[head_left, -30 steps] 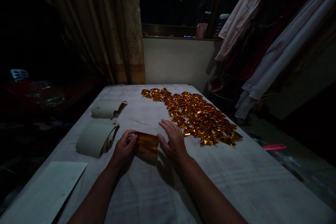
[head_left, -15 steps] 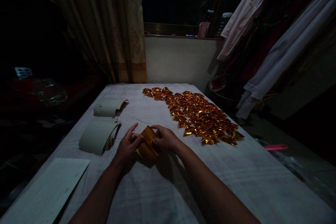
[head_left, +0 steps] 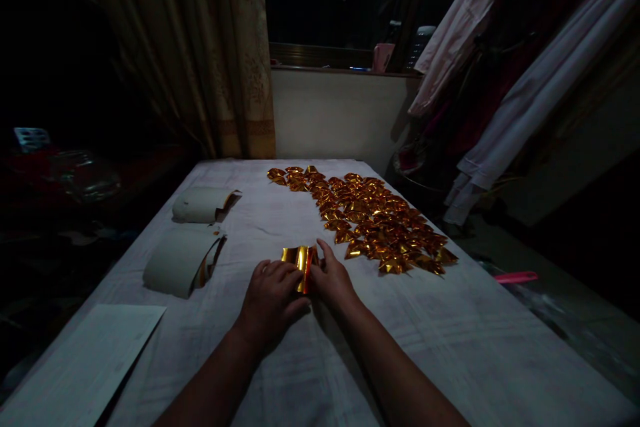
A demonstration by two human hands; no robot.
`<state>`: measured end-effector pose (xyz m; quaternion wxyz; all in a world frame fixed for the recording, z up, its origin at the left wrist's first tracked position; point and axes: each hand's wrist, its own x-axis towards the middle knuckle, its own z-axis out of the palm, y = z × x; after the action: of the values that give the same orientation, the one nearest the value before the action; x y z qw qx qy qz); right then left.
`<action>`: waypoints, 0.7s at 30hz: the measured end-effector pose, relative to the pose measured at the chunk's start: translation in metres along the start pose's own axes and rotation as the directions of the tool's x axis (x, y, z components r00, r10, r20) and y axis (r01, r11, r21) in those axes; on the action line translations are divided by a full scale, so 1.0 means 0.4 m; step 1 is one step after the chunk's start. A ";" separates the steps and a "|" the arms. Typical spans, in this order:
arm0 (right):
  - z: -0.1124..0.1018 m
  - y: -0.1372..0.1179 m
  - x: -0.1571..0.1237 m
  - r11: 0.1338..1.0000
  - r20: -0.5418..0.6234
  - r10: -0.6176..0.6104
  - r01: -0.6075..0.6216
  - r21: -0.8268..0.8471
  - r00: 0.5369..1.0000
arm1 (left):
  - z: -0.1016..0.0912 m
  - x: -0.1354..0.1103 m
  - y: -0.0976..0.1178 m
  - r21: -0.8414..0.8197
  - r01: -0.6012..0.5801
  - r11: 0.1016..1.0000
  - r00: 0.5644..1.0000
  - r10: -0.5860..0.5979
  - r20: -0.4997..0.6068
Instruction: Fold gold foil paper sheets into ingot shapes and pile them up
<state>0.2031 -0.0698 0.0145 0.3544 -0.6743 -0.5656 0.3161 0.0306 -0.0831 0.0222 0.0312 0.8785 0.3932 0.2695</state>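
Reference landmark: the pile of folded gold pieces (head_left: 365, 217) on the cloth-covered table (head_left: 450, 347). Through the head camera I locate the gold sheet (head_left: 300, 260) at the near left side of the pile, well apart from most of it, with creases across its surface. I read the left hand (head_left: 270, 295) as palm-down, fingers bent over the sheet's near left part; I cannot tell whether it grips or only presses. I read the right hand (head_left: 336, 281) as gripping the sheet's right edge, index finger raised; its underside is hidden.

Left of the pile, I note two curled grey-backed stacks, the far stack (head_left: 203, 205) and the near stack (head_left: 173, 263). Nearer the camera and farther left of the pile lies a flat pale board (head_left: 85, 360). Right of the pile, beyond the table edge, I register a pink handle (head_left: 517, 277).
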 end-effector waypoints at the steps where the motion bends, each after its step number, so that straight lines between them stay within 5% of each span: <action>1: -0.005 0.008 -0.001 1.000 0.010 -0.009 0.009 -0.010 1.000 | 0.004 0.001 0.003 0.005 0.001 1.000 1.000 -0.001 0.015; 7: -0.039 0.049 0.017 0.995 0.131 -0.095 0.097 -0.007 0.987 | 0.021 0.003 -0.011 0.044 -0.036 0.998 0.997 0.034 0.062; 10: -0.065 0.052 0.034 0.934 0.129 -0.227 0.253 -0.252 0.965 | 0.027 0.003 -0.021 0.062 -0.059 0.996 0.997 0.056 0.058; 14: -0.095 0.035 0.059 0.686 0.201 -0.404 0.441 -0.579 0.892 | 0.027 0.003 -0.028 0.070 -0.086 0.994 0.995 0.082 0.052; 21: -0.093 0.028 0.067 0.494 0.335 -0.633 0.698 -0.519 0.698 | -0.010 0.006 -0.024 0.006 -0.039 0.999 0.998 0.038 0.052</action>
<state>0.2440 -0.0491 0.0249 0.1818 -0.4624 -0.8677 -0.0130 0.0235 -0.0754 0.0242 0.0330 0.8927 0.3763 0.2458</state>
